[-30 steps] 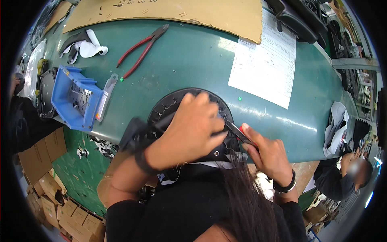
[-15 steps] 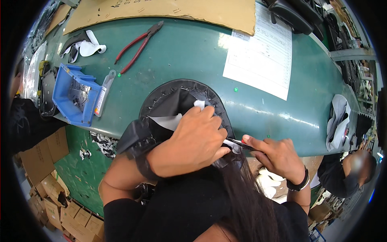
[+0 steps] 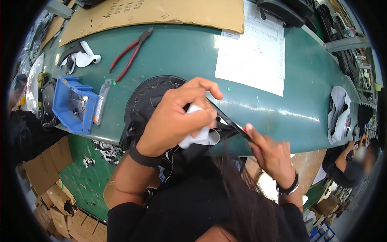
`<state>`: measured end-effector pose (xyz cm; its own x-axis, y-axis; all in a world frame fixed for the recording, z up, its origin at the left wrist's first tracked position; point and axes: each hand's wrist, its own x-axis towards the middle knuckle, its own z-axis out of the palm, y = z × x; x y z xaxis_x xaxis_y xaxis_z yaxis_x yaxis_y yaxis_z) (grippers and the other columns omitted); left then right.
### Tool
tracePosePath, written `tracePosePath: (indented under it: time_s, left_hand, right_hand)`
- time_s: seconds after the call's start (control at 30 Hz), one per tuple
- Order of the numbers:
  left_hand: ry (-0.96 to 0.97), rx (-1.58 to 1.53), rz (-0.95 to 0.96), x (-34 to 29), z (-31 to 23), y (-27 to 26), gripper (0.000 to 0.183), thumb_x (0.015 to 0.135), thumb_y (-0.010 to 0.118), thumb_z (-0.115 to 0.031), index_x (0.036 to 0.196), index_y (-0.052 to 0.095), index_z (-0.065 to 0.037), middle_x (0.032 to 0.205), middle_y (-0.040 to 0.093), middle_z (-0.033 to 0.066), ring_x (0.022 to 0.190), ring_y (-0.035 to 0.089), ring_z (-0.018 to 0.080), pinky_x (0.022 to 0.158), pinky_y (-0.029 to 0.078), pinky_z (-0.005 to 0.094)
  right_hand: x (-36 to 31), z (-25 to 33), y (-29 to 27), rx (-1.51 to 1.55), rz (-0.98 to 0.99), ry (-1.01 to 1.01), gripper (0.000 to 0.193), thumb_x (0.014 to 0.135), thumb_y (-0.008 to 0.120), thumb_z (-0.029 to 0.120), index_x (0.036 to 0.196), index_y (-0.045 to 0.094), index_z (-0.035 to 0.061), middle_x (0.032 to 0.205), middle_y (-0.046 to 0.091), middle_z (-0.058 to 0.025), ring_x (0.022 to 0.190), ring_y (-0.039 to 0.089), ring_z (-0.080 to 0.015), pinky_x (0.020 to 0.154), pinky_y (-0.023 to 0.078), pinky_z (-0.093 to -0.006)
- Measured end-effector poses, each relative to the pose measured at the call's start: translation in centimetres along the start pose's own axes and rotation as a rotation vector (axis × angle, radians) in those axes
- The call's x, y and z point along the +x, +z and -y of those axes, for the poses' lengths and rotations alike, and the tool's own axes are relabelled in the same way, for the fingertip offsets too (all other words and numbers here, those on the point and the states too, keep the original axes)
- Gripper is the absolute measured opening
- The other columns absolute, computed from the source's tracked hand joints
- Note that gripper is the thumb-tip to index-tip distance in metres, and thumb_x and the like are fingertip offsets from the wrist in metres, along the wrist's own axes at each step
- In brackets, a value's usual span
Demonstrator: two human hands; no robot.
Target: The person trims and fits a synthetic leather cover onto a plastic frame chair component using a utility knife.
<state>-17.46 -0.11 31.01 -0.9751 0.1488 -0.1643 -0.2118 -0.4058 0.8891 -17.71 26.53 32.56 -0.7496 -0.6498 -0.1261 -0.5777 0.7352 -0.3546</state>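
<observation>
A round black padded cover (image 3: 139,94) with staples around its rim lies at the table's front edge, partly hidden by my left hand (image 3: 177,117). That hand is closed on a white-and-black piece of fabric (image 3: 201,136), pulled up over the cover, its fingers curled round the white part. To the right, my right hand (image 3: 272,153) grips a slim black tool with a red spot (image 3: 245,130); its kind is unclear. A dark narrow strip (image 3: 221,113) slants between the two hands; whether it is fabric or part of the tool cannot be made out.
Red-handled pliers (image 3: 133,54) lie on the green table (image 3: 173,52). Left of them are a blue bin (image 3: 64,101) with small metal pieces and a clear plastic tool (image 3: 102,101). Cardboard (image 3: 161,14), a printed sheet (image 3: 254,60) and grey fabric (image 3: 338,115) surround. Another person (image 3: 350,165) works at right.
My left hand has risen and turned, lifting the white fabric off the cover. The cover has shifted left in view. My right hand has moved slightly, staying closed on the tool.
</observation>
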Motion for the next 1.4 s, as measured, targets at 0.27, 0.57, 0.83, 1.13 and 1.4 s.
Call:
tracePosePath:
  time_s: [0.27, 0.57, 0.83, 1.13, 1.4]
  left_hand:
    - [0.390, 1.384, 0.045, 0.5, 2.4, 1.1, 0.021, 0.075, 0.072, -0.025, 0.068, 0.059, -0.010, 0.064, 0.047, 0.0021, 0.071, 0.044, 0.0211, 0.070, 0.030, 0.0365]
    - [0.266, 0.971, 0.001, 1.4, 2.1, 0.7, 0.025, 0.069, 0.067, -0.016, 0.053, 0.050, -0.005, 0.057, 0.040, 0.0015, 0.059, 0.038, 0.0185, 0.067, 0.027, 0.0337]
    - [0.176, 0.255, -0.147, 1.1, -0.8, -0.9, 0.016, 0.077, 0.061, -0.003, 0.064, 0.052, 0.000, 0.064, 0.052, 0.0025, 0.068, 0.050, 0.0119, 0.065, 0.040, 0.0242]
    - [0.223, 1.613, -0.174, 1.1, -0.3, -1.4, 0.028, 0.074, 0.076, -0.029, 0.077, 0.060, -0.007, 0.070, 0.053, 0.0071, 0.070, 0.052, 0.0292, 0.062, 0.043, 0.0386]
    - [0.268, 1.253, -0.153, 1.6, 0.4, -2.5, 0.024, 0.072, 0.072, -0.017, 0.061, 0.056, -0.004, 0.065, 0.050, 0.0067, 0.068, 0.048, 0.0253, 0.063, 0.036, 0.0368]
  right_hand:
    - [2.0, -0.6, -0.1, 0.159, 0.132, -0.030, 0.054, 0.088, 0.065, 0.015, 0.139, 0.049, 0.0212, 0.063, 0.056, -0.0110, 0.050, 0.055, -0.0342, 0.044, 0.038, -0.0406]
    - [-0.2, 3.3, 4.9, 0.350, -0.210, 0.142, 0.058, 0.084, 0.067, 0.004, 0.137, 0.045, 0.0030, 0.090, 0.065, -0.0227, 0.070, 0.063, -0.0435, 0.064, 0.050, -0.0452]
    - [0.7, 4.5, 5.0, 0.529, -0.144, 0.281, 0.057, 0.085, 0.065, 0.003, 0.139, 0.045, 0.0061, 0.096, 0.067, -0.0229, 0.075, 0.065, -0.0412, 0.064, 0.051, -0.0437]
    - [5.6, 2.6, 2.5, 0.160, -0.076, 0.069, 0.050, 0.090, 0.062, 0.016, 0.138, 0.048, 0.0152, 0.072, 0.063, -0.0134, 0.053, 0.058, -0.0360, 0.048, 0.042, -0.0450]
    - [6.8, 2.5, 2.8, 0.491, -0.064, 0.046, 0.047, 0.090, 0.062, 0.012, 0.135, 0.048, 0.0080, 0.093, 0.067, -0.0228, 0.069, 0.063, -0.0422, 0.059, 0.049, -0.0456]
